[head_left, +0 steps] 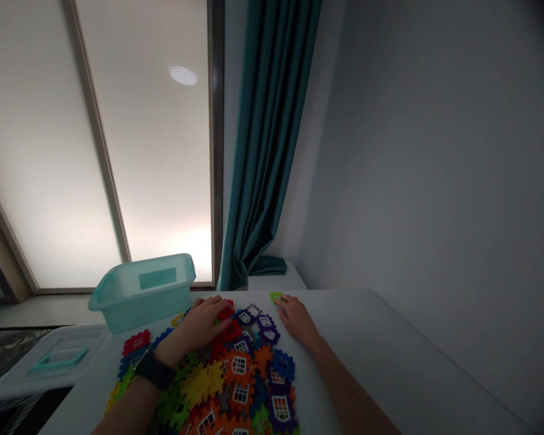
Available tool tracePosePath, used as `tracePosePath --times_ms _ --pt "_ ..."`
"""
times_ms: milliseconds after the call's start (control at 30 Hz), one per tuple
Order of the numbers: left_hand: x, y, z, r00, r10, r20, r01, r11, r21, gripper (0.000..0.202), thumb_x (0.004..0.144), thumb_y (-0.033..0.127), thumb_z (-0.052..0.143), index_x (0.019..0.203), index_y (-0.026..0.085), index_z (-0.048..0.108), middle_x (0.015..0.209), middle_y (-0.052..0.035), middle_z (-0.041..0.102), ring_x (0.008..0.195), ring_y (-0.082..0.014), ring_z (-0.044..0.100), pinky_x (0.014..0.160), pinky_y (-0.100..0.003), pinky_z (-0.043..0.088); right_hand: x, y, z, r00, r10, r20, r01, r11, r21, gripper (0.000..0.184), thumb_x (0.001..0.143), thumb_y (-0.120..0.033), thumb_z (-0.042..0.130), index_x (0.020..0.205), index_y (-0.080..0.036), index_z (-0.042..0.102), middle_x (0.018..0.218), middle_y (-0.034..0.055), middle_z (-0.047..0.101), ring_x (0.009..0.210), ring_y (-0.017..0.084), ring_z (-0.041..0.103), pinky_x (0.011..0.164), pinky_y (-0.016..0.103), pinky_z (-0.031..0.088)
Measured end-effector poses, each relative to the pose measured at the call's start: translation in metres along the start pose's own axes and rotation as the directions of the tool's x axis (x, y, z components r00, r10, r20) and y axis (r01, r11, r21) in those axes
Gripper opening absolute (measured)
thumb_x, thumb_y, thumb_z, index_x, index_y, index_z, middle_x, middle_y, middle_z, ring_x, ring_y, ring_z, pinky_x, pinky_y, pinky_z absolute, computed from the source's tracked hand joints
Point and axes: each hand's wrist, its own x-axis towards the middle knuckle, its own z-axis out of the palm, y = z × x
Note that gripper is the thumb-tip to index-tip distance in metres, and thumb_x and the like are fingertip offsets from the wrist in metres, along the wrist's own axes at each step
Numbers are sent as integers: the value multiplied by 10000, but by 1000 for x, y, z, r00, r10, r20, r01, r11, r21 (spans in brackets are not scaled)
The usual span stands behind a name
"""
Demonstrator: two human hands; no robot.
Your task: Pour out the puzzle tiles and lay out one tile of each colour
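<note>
My left hand (200,326), with a dark watch (154,368) on its wrist, reaches over the far part of a pile of toothed plastic building pieces. Its fingers stretch over red pieces (231,331), the thumb apart from them. To the right, my right hand (295,318) has its fingertips on a light green building piece (276,296) near the table's far edge. Part of that piece is hidden under the fingers. Among the pile are orange pieces (241,394) with white windows, purple pieces (281,409) and a yellow piece (202,382).
A teal translucent bin (138,311) stands at the back left of the white table (367,356). Its clear lid (49,380) with a teal handle lies lower left. A teal curtain (272,133) hangs beyond the table, and a grey wall (435,181) rises on the right.
</note>
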Motion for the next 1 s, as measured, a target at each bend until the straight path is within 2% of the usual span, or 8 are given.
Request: tracePosePath --times_ms 267,500,767,1000 --pt "-2 0 -9 999 19 47 -18 999 -26 265 940 336 510 1150 282 664 1110 -52 704 1010 -272 665 871 -391 474 -2 1 -1 1000 4 -13 -3 1000 22 418 953 -288 436 1312 -261 649 1383 56 606 1334 237 484 1134 422 353" --pt "-3 -1 -10 999 21 39 -19 999 -46 260 939 355 525 1147 285 665 1072 -41 711 974 -269 670 884 -392 478 -1 2 -2 1000 5 -9 -4 1000 27 425 948 -284 423 1293 -224 663 1379 74 612 1330 241 490 1145 428 341" --pt "-2 0 -12 997 13 82 -13 1000 3 281 949 334 502 1182 279 650 1120 -53 709 1000 -272 665 890 -402 472 0 1 -2 1000 16 0 -16 1000 15 436 946 -270 415 1307 -221 654 1379 64 615 1332 233 490 1151 416 334" --pt "-3 -6 -15 995 -9 98 10 1000 -9 268 939 328 507 1153 255 651 1107 -61 708 1033 -276 656 913 -392 467 -3 -9 -12 1000 -12 -12 13 999 42 457 948 -239 390 1323 -156 637 1392 122 602 1333 262 491 1161 441 313"
